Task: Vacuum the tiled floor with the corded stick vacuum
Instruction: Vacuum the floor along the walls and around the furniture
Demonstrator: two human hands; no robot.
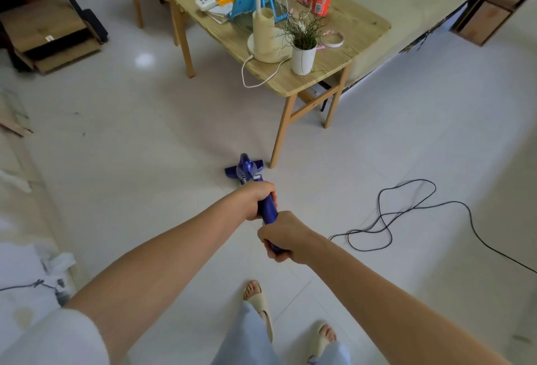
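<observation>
A blue stick vacuum [247, 174] stands on the white tiled floor [145, 146], its head resting just left of the near table leg. My left hand [260, 200] grips the blue handle higher up the shaft. Below it, my right hand [280, 236] grips the handle's end. The black power cord [406, 210] lies in loose loops on the tiles to the right and runs off toward the right edge. The shaft between handle and head is mostly hidden behind my hands.
A wooden table [343, 53] with a lamp, a potted plant [303, 53], an orange can and clutter stands ahead. A pale sofa [421, 9] is behind it. Cardboard [52, 41] lies far left. White bags and a cable are at left. My sandalled feet [258, 303] are below.
</observation>
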